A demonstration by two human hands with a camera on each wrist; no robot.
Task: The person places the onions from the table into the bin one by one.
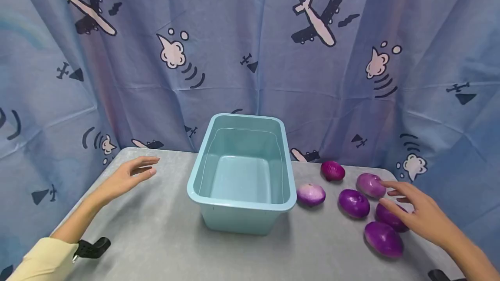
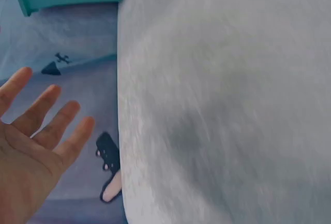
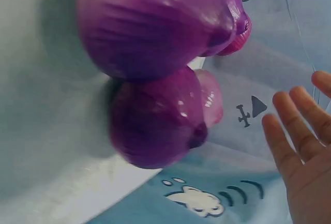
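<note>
Several red onions lie loose on the right side of the table. My right hand [image 1: 416,211] hovers over the farther right ones, fingers extended, near a paler onion [image 1: 371,185] and partly covering a dark purple onion [image 1: 390,217]; it holds nothing. Closer to me lies another onion [image 1: 384,239], and an onion [image 1: 353,203] sits left of the hand. My left hand [image 1: 125,179] is raised above the table's left side, its fingers loosely extended and nothing in them. In the left wrist view, that hand [image 2: 41,141] shows spread fingers. Between the hands stands a light blue plastic tub [image 1: 242,218] with nothing inside.
A pale onion [image 1: 310,194] rests close beside the tub's right side, and a deep magenta onion [image 1: 333,171] lies near the back edge. The grey table [image 1: 164,246] backs onto a blue curtain [image 1: 234,25] printed with planes.
</note>
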